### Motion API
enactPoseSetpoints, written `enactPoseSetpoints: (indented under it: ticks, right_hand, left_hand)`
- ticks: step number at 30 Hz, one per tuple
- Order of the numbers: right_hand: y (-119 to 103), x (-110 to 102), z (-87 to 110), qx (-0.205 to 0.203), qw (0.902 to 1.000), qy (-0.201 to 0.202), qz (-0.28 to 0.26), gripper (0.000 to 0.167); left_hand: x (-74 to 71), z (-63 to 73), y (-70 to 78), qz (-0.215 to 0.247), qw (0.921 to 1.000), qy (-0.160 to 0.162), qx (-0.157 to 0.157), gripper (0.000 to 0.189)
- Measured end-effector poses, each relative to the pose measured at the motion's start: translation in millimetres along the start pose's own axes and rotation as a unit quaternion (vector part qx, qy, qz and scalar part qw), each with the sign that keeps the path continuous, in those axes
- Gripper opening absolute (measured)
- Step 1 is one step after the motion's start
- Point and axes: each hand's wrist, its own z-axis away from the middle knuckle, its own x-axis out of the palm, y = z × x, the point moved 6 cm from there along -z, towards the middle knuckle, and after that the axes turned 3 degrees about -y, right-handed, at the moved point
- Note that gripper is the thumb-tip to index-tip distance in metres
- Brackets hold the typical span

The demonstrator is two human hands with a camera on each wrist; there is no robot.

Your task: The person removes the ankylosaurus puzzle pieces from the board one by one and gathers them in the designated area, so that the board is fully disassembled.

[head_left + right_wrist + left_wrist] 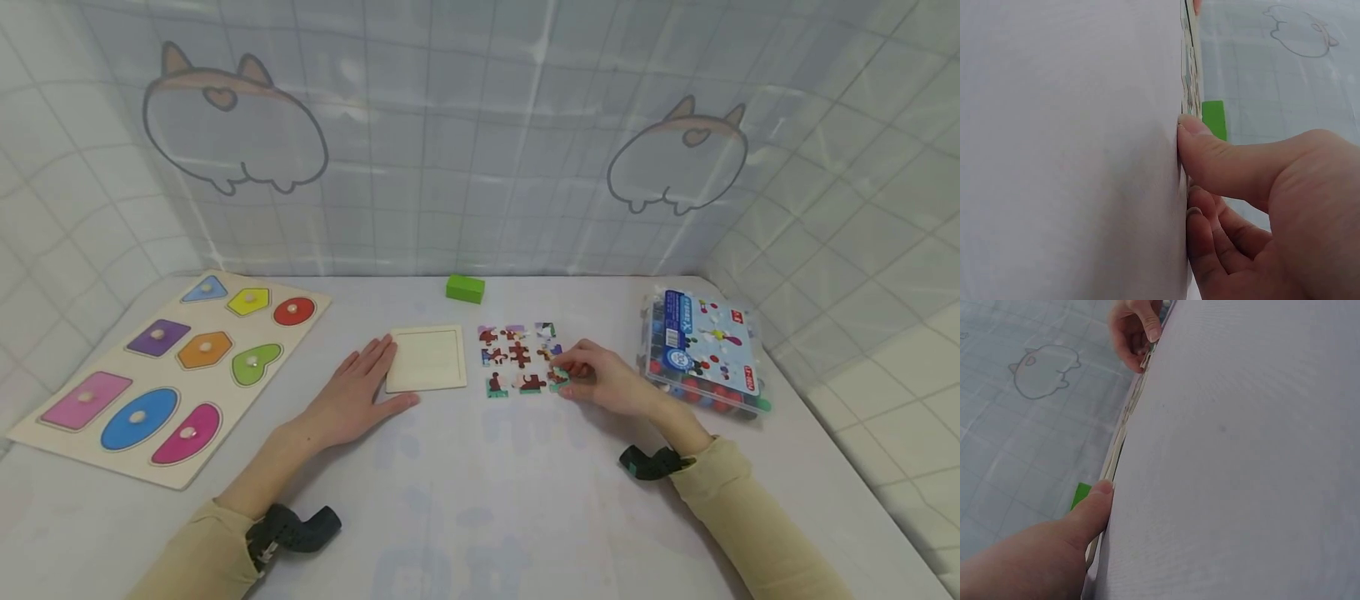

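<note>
A square, pale wooden puzzle tray [427, 358] with a raised rim lies mid-table, its inside bare. My left hand [356, 396] rests at its left side, fingers extended along the left edge and thumb by the near corner. To the tray's right, several jigsaw pieces [519, 355] lie spaced apart in rows, printed in brown, purple and green. My right hand [607, 379] pinches the near-right jigsaw piece [557, 377] between thumb and index finger, low at the table. From the left wrist, the right hand [1138, 328] shows at the far end of the row of pieces.
A green block [465, 289] stands behind the tray. On the left lies a large board [168, 333] of colourful knobbed shapes. A clear plastic case [705, 350] with coloured parts sits at right. A patterned curtain [465, 167] hangs behind the table.
</note>
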Motion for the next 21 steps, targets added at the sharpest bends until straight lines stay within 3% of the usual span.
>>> enactPoseSetpoints:
  ticks: [21]
  right_hand:
    - [2.7,-0.3,0.0,-0.006,0.9999,0.000,-0.008,0.038]
  left_hand:
    - [0.1,-0.4,1.2,-0.005,1.0000,0.005,0.004,0.097]
